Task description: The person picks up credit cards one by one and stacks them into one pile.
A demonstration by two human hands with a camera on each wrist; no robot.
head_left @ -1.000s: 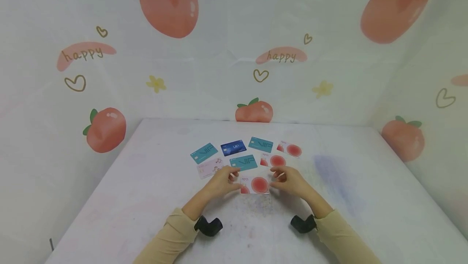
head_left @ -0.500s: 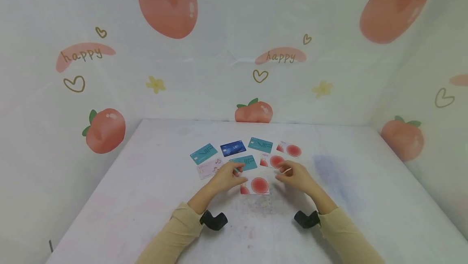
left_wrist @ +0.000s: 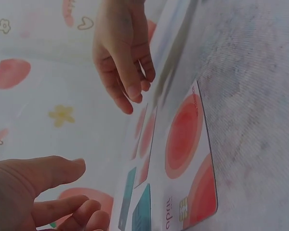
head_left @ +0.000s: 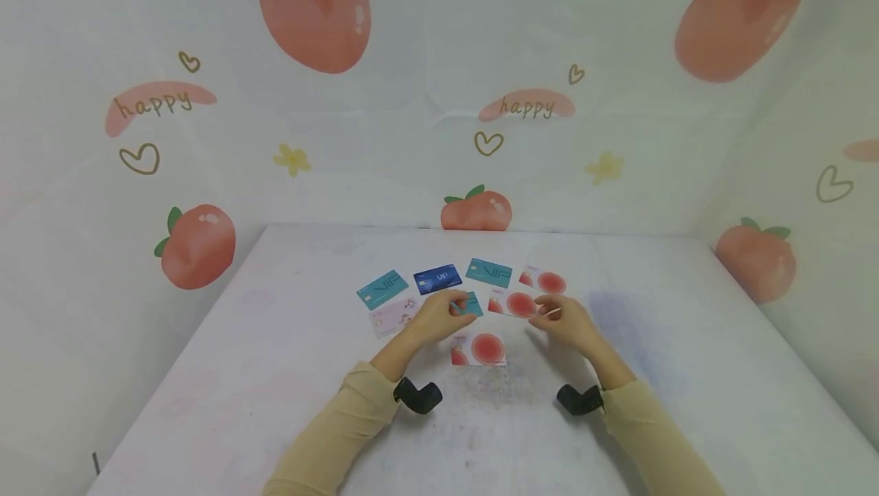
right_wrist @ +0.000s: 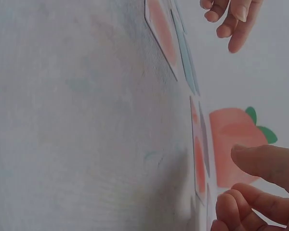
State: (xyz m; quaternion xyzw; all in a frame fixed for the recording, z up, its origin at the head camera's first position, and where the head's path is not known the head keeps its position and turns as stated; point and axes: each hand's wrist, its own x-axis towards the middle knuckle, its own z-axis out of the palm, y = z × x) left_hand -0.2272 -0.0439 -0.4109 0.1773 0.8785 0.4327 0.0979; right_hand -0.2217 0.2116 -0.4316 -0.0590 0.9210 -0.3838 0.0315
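Observation:
Bank-style cards lie flat on the white table. A white card with red circles (head_left: 487, 349) lies nearest the person, larger in the left wrist view. My left hand (head_left: 439, 318) hovers over the front teal VIP card (head_left: 472, 304), covering its left part; thumb and fingers stand apart with nothing between them. My right hand (head_left: 565, 320) is at the right end of another red-circle card (head_left: 511, 302), its fingers loosely bent and holding nothing. In the right wrist view, a gap shows between the right thumb (right_wrist: 260, 161) and the fingers.
Behind lie a teal VIP card (head_left: 382, 290), a dark blue VIP card (head_left: 438, 279), another teal card (head_left: 489, 272) and a red-circle card (head_left: 542, 280). A pale pink card (head_left: 391, 317) lies left. A peach-printed cloth (head_left: 412, 137) hangs along the table's back edge.
Both hands have left the sides of the nearest red-circle card, which stays flat. The left hand moved forward over the front teal card; the right moved forward and right.

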